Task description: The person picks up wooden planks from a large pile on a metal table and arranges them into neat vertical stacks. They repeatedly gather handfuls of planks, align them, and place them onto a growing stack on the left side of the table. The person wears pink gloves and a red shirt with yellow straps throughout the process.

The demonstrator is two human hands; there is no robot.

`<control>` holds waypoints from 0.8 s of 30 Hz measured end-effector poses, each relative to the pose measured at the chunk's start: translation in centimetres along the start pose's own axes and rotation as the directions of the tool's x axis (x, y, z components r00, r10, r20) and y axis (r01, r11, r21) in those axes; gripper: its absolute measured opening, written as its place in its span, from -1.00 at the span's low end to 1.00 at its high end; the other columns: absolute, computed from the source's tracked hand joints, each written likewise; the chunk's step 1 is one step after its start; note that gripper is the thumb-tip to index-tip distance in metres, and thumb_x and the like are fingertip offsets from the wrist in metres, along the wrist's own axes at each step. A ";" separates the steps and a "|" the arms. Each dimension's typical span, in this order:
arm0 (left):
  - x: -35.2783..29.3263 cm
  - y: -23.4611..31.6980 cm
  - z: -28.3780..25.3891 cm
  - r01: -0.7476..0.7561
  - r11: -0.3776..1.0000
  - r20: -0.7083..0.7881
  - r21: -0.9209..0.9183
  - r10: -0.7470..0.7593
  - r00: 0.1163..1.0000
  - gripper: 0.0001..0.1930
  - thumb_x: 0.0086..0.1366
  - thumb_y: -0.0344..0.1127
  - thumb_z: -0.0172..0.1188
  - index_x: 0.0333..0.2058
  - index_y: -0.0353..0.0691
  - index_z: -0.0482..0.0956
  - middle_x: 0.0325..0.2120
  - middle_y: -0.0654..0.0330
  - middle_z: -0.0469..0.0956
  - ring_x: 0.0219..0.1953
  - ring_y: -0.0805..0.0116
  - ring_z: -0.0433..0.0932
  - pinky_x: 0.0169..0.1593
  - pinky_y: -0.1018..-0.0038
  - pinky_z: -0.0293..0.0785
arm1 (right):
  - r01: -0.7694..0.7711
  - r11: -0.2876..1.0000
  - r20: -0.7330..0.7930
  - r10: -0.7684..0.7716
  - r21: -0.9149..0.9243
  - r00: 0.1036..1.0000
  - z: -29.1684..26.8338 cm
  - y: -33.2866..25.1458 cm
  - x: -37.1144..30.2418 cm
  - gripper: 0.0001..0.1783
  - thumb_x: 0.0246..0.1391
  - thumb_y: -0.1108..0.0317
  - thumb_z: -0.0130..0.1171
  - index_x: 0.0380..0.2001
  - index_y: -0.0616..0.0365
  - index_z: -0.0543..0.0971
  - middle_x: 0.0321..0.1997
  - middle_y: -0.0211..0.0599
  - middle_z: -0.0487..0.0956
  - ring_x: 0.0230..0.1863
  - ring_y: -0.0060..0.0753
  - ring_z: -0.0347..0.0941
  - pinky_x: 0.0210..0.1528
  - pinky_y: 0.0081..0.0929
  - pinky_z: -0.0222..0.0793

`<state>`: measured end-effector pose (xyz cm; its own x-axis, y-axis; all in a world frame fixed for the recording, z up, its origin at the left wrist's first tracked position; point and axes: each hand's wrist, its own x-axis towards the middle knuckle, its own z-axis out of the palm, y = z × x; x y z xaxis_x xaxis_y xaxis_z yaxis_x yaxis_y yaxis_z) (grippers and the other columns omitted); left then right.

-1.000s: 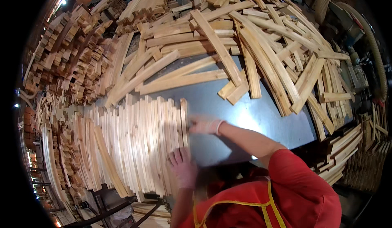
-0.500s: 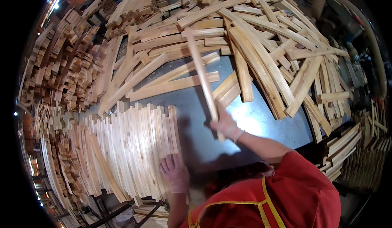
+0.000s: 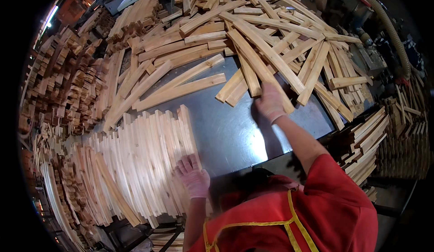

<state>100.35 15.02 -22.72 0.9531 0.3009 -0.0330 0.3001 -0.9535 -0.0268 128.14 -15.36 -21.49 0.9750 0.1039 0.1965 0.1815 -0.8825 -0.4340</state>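
Observation:
My left hand (image 3: 193, 178), in a pale glove, rests with fingers stretched out on the right end of a row of pale wooden strips (image 3: 151, 161). These strips lie side by side on the metal table's left part. My right hand (image 3: 270, 102), also gloved, reaches forward to the near side of a loose pile. Its fingers are closed over a long wooden strip (image 3: 248, 55) near that strip's lower end; the fingertips are partly hidden. Two shorter wood pieces (image 3: 235, 89) lie just left of this hand.
A heap of loose strips (image 3: 280, 30) covers the far side of the metal table (image 3: 226, 134). Stacked wood (image 3: 63, 80) rises at the left, and more strips (image 3: 366, 143) sit at the right below the table edge. A ribbed hose (image 3: 395, 30) hangs at the far right.
My right hand has let go of the strip it held over the table and moved farther right and away, onto the pile. My left hand stays on the row. The view has shifted slightly.

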 end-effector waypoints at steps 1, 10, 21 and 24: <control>-0.3 -0.3 0.8 0.000 1.000 -0.029 0.017 0.001 1.000 -0.09 0.11 -0.14 0.31 0.47 -0.11 0.24 0.42 -0.03 0.22 0.52 -0.10 0.10 0.58 -0.12 -0.12 | -0.082 0.988 -0.009 0.082 -0.128 0.997 -1.1 2.1 0.8 -0.42 0.08 0.23 0.25 0.15 0.20 0.43 0.08 0.14 0.56 0.15 0.23 0.49 0.21 0.05 0.43; -0.1 -0.6 1.0 -0.018 1.000 -0.049 -0.002 0.018 0.999 -0.14 0.14 -0.15 0.32 0.44 -0.11 0.28 0.41 -0.04 0.22 0.50 -0.14 0.11 0.56 -0.14 -0.08 | 0.022 0.983 0.084 -0.006 -0.182 0.996 1.9 3.8 -2.6 -0.19 0.00 0.34 0.37 0.33 0.18 0.33 0.09 0.04 0.57 0.17 0.14 0.48 0.22 0.00 0.41; 1.4 4.1 -2.5 0.174 0.946 0.063 -0.272 -0.163 0.985 -0.30 0.27 0.03 0.34 0.28 -0.28 0.49 0.34 -0.07 0.36 0.42 -0.21 0.25 0.49 -0.09 0.11 | 0.085 0.921 0.733 -0.356 0.380 0.579 3.0 -12.2 -19.7 -0.33 0.12 0.18 0.28 0.26 0.23 0.39 0.08 0.23 0.56 0.13 0.30 0.52 0.23 0.06 0.45; 0.6 3.5 0.2 0.136 0.980 -0.025 -0.142 -0.141 0.990 -0.29 0.25 0.00 0.35 0.28 -0.28 0.48 0.36 -0.06 0.33 0.44 -0.18 0.22 0.51 -0.10 0.07 | 0.353 0.809 0.528 -0.578 0.469 0.622 7.3 -11.2 -16.7 -0.43 0.10 0.17 0.30 0.12 0.20 0.44 0.06 0.14 0.57 0.09 0.29 0.53 0.18 0.08 0.45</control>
<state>101.96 11.91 -23.03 0.9019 0.4319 -0.0035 0.4295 -0.8962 0.1114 110.76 -3.91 -26.34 0.5698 0.8167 -0.0911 0.5516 -0.4622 -0.6943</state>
